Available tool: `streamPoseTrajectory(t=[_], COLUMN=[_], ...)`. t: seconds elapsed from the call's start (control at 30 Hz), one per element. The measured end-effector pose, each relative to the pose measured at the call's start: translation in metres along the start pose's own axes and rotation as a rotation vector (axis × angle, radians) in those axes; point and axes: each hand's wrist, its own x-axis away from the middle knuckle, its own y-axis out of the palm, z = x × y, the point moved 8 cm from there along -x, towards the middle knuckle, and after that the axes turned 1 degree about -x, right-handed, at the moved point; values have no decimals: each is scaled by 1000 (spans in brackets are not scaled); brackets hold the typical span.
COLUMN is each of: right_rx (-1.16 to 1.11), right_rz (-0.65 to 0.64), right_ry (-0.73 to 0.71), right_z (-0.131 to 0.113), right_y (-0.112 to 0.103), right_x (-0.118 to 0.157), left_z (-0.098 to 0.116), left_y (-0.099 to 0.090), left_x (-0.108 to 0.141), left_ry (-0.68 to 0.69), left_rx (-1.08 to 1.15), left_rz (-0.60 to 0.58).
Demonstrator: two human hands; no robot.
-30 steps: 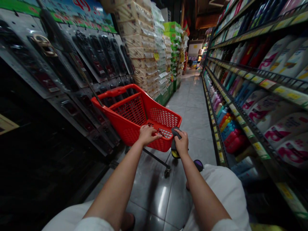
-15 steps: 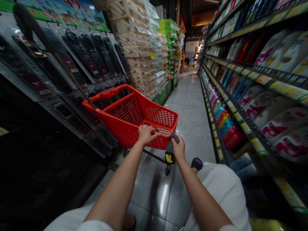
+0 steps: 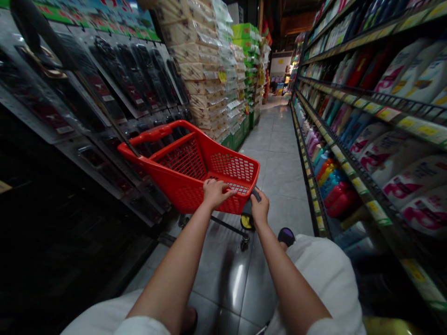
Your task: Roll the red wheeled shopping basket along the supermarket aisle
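A red shopping cart [image 3: 164,179] with a lattice basket stands at the centre left, and its basket holds nothing that I can make out. My left hand [image 3: 215,192] rests on the cart's near rim with its fingers spread. Beside the cart's right corner, my right hand [image 3: 260,207] has its fingers closed round a dark grey object [image 3: 257,194]. Just below that object hangs a dark piece with a yellow part [image 3: 247,221], above the cart's front wheel [image 3: 245,243].
Shelves of bottles [image 3: 370,111] line the right side. Packaged belts [image 3: 129,79] hang on the left, with stacked wrapped packs [image 3: 199,70] and green boxes [image 3: 246,42] beyond. A tiled aisle [image 3: 275,153] runs ahead. My slippered foot [image 3: 286,236] is near the right shelf.
My right hand and the grey object have tilted and shifted slightly. My left hand has slid a little to the right along the rim.
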Motion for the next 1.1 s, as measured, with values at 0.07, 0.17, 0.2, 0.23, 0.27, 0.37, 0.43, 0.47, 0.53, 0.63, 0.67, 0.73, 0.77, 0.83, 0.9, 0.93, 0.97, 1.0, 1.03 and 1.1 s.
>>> streamPoseTrajectory(t=[0.07, 0.17, 0.2, 0.23, 0.27, 0.37, 0.43, 0.47, 0.53, 0.63, 0.67, 0.73, 0.77, 0.83, 0.9, 0.93, 0.97, 1.0, 1.03, 1.1], right_rx=[24, 27, 19, 10, -1, -33, -65, -83, -109, -119, -124, -138, -143, -146, -150, -157, -168, -178, -185, -195], right_rz=[37, 57, 51, 43, 37, 46, 60, 67, 85, 113, 111, 93, 79, 53, 27, 15, 4, -10, -30, -88], right_ry=[-5, -5, -5, -3, 0, 13, 25, 34, 57, 82, 88, 102, 112, 131, 135, 135, 139, 146, 158, 188], right_z=[-5, -10, -11, -11, -10, -6, -1, 2, 9, 15, 16, 16, 15, 12, 8, 6, 5, 4, 4, 5], right_y=[-2, -4, -4, -5, -7, -14, -17, -19, -23, -36, -40, -48, -51, -54, -54, -53, -54, -55, -56, -60], right_x=[27, 56, 60, 61, 59, 39, 19, 11, -1, -6, -7, -12, -17, -31, -46, -51, -54, -53, -50, -38], left_z=[2, 4, 5, 6, 8, 14, 21, 25, 34, 46, 50, 57, 59, 63, 66, 68, 69, 70, 71, 72], left_y=[0, 0, 0, 0, 1, 2, 4, 5, 7, 8, 7, 6, 5, 5, 4, 2, 1, -2, -4, -7], left_x=[-1, 0, 0, 1, 1, 1, 0, -1, -3, -4, -3, 1, 3, 7, 12, 14, 15, 16, 17, 18], left_ry=[-14, -35, -39, -39, -38, -36, -29, -24, -27, -53, -59, -67, -70, -78, -81, -80, -77, -70, -61, -34], left_rx=[-2, -1, -1, 0, 3, 27, 49, 56, 67, 71, 74, 82, 86, 90, 83, 72, 55, 31, 3, -59], left_rz=[7, 6, 5, 3, 3, 6, 7, 9, 14, 45, 61, 90, 98, 99, 87, 79, 71, 62, 50, 1])
